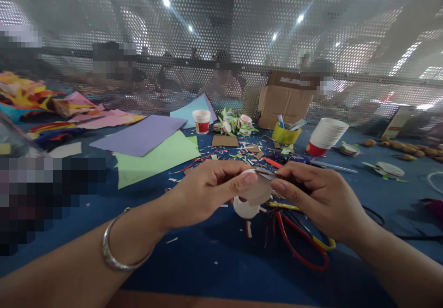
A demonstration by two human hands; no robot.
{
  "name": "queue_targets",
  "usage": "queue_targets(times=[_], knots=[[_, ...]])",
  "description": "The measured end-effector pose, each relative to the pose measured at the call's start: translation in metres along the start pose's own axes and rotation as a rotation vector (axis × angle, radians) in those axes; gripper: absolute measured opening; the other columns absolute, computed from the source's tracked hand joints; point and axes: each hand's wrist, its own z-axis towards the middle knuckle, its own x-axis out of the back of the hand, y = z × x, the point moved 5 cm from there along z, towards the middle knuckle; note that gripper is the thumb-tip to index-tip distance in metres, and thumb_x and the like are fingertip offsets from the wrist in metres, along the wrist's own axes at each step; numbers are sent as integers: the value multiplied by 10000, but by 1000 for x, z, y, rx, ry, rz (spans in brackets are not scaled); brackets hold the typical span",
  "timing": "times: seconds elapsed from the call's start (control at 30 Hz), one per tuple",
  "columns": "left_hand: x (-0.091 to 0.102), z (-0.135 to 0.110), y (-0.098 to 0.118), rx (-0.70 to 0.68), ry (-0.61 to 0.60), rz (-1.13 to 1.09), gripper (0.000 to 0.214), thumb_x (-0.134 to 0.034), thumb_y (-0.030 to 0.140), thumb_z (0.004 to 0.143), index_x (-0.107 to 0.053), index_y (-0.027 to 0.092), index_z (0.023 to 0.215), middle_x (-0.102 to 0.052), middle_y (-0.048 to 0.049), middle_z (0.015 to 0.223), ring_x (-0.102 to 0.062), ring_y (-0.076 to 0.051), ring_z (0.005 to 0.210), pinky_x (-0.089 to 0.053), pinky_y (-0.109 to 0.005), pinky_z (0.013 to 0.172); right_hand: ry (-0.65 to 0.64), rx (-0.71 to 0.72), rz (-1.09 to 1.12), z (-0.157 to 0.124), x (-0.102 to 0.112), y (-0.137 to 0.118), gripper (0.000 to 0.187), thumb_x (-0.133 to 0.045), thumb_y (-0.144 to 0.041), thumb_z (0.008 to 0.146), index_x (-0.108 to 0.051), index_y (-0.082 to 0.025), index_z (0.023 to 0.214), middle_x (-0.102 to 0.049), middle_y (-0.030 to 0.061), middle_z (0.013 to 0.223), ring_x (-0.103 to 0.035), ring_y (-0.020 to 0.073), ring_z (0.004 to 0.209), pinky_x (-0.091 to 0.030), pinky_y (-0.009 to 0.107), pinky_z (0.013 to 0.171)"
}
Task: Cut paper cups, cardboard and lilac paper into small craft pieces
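My left hand (207,190) is closed in a pinch on a small white paper cup piece (258,190), thumb on top. My right hand (316,197) is closed too, fingers curled round a thin dark blade-like tool (266,174) whose tip lies across the cup piece's top edge. Both hands hover just above the blue table (207,262). Under them lie a white cup bottom (245,209) and red-handled scissors (297,248) with a yellow strip. A silver bangle (116,252) circles my left wrist.
Purple (138,135) and green (155,158) paper sheets lie at the left. Behind stand a red-and-white cup (201,121), a stack of white cups (327,135), a yellow tub (285,135), a cardboard box (285,98) and paper scraps. A perforated screen (221,31) backs the table.
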Motion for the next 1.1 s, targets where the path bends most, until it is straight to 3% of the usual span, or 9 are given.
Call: queue_targets(times=[0.27, 0.47, 0.63, 0.77, 0.83, 0.97, 1.1], knots=[[2, -2, -1, 43, -10, -2, 414, -479, 495, 1003, -675, 159, 858, -568, -3, 738, -486, -103, 664, -403, -201, 571, 18, 3, -26, 2, -4, 1, 363, -572, -457, 974, -637, -193, 733, -528, -32, 636, -446, 102, 580, -351, 237, 539], [4, -1, -11, 200, 71, -155, 442, -527, 551, 963, -699, 148, 902, -654, -37, 747, -566, -113, 639, -427, -186, 510, 117, -75, -33, 4, 4, 11, 391, -556, -518, 966, -632, -201, 750, -504, -29, 620, -428, 112, 565, -352, 236, 507], [5, 0, -14, 231, 73, -210, 418, -548, 525, 957, -694, 136, 910, -697, -59, 766, -596, -109, 587, -456, -193, 501, 85, -90, -73, 8, 3, 18, 378, -558, -534, 961, -641, -203, 799, -560, -23, 650, -469, 115, 567, -368, 240, 513], [7, -2, -14, 280, 19, -165, 357, -519, 479, 977, -675, 168, 1060, -718, -52, 814, -630, -125, 595, -478, -217, 529, 64, -91, -170, 10, -1, 25, 398, -561, -561, 950, -637, -203, 795, -577, -18, 649, -474, 124, 581, -367, 251, 530], [7, -3, -15, 299, -48, -54, 335, -516, 468, 977, -668, 182, 1062, -707, -33, 800, -621, -126, 593, -444, -219, 525, 77, -92, -223, 10, -2, 28, 407, -567, -574, 940, -640, -201, 793, -563, -22, 616, -458, 121, 553, -350, 253, 513], [10, -2, -15, 173, -179, 458, 302, -542, 417, 953, -711, 178, 876, -629, -6, 679, -513, -114, 564, -307, -231, 508, 86, -101, -312, 10, -1, 31, 430, -560, -600, 929, -652, -198, 805, -558, -26, 583, -441, 116, 514, -325, 255, 491], [20, -2, -13, 107, -112, 757, 285, -530, 355, 945, -713, 184, 809, -622, -17, 660, -500, -136, 590, -259, -269, 539, 71, -93, -370, 12, -1, 32, 429, -562, -598, 925, -659, -196, 810, -551, -25, 571, -455, 121, 520, -327, 262, 506]])
